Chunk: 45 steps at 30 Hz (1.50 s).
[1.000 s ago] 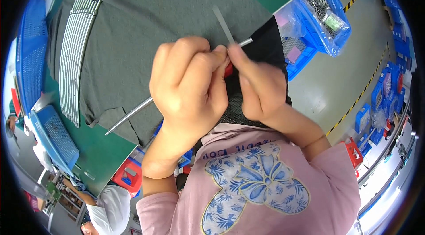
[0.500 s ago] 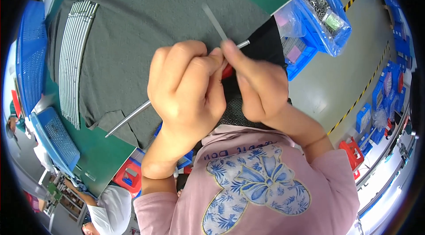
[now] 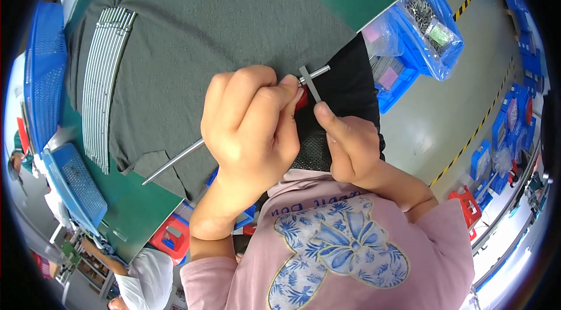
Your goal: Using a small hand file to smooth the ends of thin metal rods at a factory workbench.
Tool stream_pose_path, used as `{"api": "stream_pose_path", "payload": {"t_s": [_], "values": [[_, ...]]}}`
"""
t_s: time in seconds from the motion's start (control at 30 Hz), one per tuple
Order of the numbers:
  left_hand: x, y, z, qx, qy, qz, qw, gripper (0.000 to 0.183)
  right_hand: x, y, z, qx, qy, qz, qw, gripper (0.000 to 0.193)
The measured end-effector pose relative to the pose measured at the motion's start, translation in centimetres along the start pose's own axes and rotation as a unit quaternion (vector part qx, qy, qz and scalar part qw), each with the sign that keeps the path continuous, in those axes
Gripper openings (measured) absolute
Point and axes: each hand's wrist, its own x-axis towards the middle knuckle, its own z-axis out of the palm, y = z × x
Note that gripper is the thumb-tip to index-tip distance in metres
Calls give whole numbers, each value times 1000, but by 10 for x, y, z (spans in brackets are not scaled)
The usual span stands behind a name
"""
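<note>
My left hand (image 3: 248, 120) is closed around a long thin metal rod (image 3: 173, 161), which slants from the lower left up to the right. Its far end sticks out past my thumb and forefinger. Pinched in my right hand (image 3: 355, 143) is a narrow flat grey file-like strip (image 3: 310, 83), which crosses the rod near that end. A small red thing (image 3: 302, 99) shows just below my left fingertips, mostly hidden. Grey cloth (image 3: 193, 35) covers the table beneath my hands. On it at the left lies a row of similar metal rods (image 3: 105, 91).
Blue bins (image 3: 450, 56) with bagged small metal parts stand at the right. Blue baskets (image 3: 76, 184) line the table's left side, and a red bin (image 3: 171, 239) sits at its near edge. Another person in white (image 3: 149, 278) is at the lower left.
My right hand has moved down and slightly right, drawing the grey strip back across the rod. My left hand keeps its grip on the rod, shifted slightly down.
</note>
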Motion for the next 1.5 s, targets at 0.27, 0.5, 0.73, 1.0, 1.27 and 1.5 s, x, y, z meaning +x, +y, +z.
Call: {"api": "stream_pose_path", "payload": {"t_s": [0.27, 0.5, 0.73, 1.0, 1.27, 1.5], "values": [[-1, -1, 1, -10, 8, 6, 1000, 17, 11, 0, 9, -17, 57, -41, 997, 45], [1, 1, -2, -4, 5, 7, 1000, 17, 41, 0, 20, -13, 109, -71, 991, 47], [1, -1, -1, 0, 13, 18, 1000, 18, 47, 4, 22, -24, 121, -82, 989, 47], [1, 0, 0, -11, 10, 12, 1000, 17, 38, -1, 16, -8, 100, -57, 993, 46], [-2, 1, 0, -4, -1, 3, 1000, 18, 22, -4, 5, -49, 46, -32, 997, 46], [-1, -3, 6, -9, 13, 2, 1000, 18, -7, 7, 11, -66, 41, -33, 996, 48]]}}
